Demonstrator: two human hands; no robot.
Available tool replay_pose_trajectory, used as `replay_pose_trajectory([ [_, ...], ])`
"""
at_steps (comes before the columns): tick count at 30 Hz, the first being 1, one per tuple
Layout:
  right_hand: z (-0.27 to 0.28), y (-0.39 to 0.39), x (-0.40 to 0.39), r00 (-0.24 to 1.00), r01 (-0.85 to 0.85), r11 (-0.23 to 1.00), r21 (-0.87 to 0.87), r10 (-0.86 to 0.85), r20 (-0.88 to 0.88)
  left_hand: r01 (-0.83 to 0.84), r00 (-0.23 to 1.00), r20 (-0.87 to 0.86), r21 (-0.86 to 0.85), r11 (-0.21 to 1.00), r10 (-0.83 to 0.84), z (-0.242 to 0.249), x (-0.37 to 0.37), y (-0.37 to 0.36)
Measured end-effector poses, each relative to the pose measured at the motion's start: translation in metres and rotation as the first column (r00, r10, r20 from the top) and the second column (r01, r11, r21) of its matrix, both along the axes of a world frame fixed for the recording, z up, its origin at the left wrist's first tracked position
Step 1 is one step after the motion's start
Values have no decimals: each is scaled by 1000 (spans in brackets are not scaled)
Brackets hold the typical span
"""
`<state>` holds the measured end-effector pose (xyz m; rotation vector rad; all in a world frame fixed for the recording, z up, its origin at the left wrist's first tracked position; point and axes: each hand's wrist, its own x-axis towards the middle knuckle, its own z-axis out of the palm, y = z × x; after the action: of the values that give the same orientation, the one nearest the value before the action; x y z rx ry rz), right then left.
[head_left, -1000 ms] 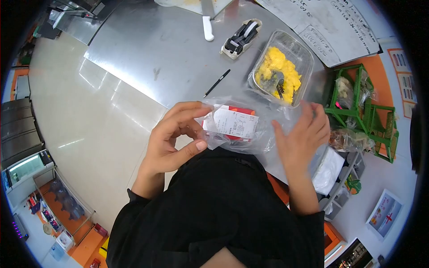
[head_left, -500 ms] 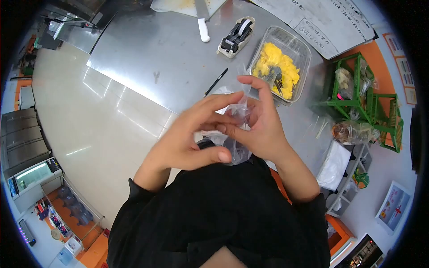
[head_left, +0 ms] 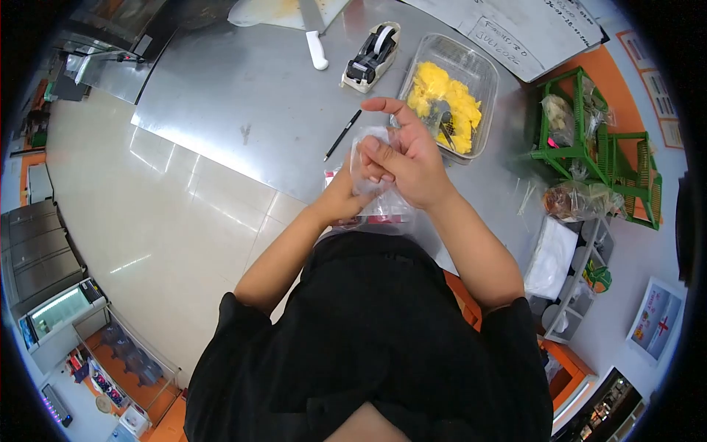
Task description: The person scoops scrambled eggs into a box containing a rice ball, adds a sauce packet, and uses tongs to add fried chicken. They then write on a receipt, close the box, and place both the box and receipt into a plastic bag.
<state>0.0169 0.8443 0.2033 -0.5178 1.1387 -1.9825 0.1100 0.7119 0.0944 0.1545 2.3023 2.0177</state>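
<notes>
A thin clear plastic bag (head_left: 359, 163) is bunched between my hands, close in front of my body at the table edge. My left hand (head_left: 344, 193) is partly wrapped by the plastic, its fingers curled in and half hidden. From the other side my right hand (head_left: 416, 162) presses the film with its thumb, one finger pointing out to the left. Beyond them lies a black pen (head_left: 343, 135). Just past my right hand stands a clear plastic tub (head_left: 487, 81) with yellow, mashed-looking food (head_left: 464, 107) and a dark-handled utensil in it.
On the metal table (head_left: 243, 88) are a tape dispenser (head_left: 372, 57), a white-handled knife (head_left: 317, 50) on a cutting board (head_left: 272, 11), and a handwritten board (head_left: 508, 33). Green baskets (head_left: 574, 140) with bagged items stand to the right. Tiled floor (head_left: 169, 199) lies left of the table.
My hands have come closer together, and the plastic now wraps part of my left hand. A red-and-white edge shows beneath them. The view has shifted slightly.
</notes>
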Motion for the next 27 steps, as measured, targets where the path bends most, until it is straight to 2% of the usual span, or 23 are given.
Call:
replay_pose_trajectory([
  [1,-3,-1,-1,998,67,998,-8,-67,12,-3,980,199,172,985,-31,4,0,0],
  [3,-8,-5,-1,980,195,980,-22,-194,39,-6,949,285,436,900,-132,-5,6,-2],
  [5,-19,-9,-4,927,375,924,-68,-375,19,102,981,69,609,786,-182,-35,15,-3],
  [8,-29,-16,-6,793,610,788,-88,-605,73,310,950,-169,436,845,-261,-3,4,0],
  [10,-30,-27,4,723,690,722,-49,-686,79,306,945,-137,55,951,-296,-22,5,3],
  [11,-28,-36,19,708,706,708,-19,-704,52,291,944,-119,-144,946,-309,-33,5,5],
  [12,-25,-43,32,692,721,693,10,-721,23,158,982,68,234,959,-178,-24,3,14],
  [13,-31,-47,45,740,669,742,-34,-670,-65,-63,951,288,544,837,-115,-8,-1,29],
  [15,-44,-51,63,795,546,832,-102,-553,-249,-282,866,483,689,668,-132,-2,-3,37],
  [18,-43,-28,45,889,423,901,91,-394,-233,-129,892,428,546,828,-144,-30,0,28],
  [19,-41,-25,34,902,427,902,59,-420,-98,-79,899,411,486,870,-149,-41,3,23],
  [21,-26,-12,15,889,453,890,55,-455,46,23,913,375,352,936,-163,-58,6,12],
  [24,-21,-3,-1,828,533,846,34,-529,188,159,862,280,642,751,-422,-72,-2,1],
  [26,-19,-1,-3,779,584,811,45,-575,250,239,924,235,264,934,-303,-31,-3,12],
  [27,-20,2,0,827,524,848,79,-529,191,242,950,190,52,969,-248,-17,-4,17],
])
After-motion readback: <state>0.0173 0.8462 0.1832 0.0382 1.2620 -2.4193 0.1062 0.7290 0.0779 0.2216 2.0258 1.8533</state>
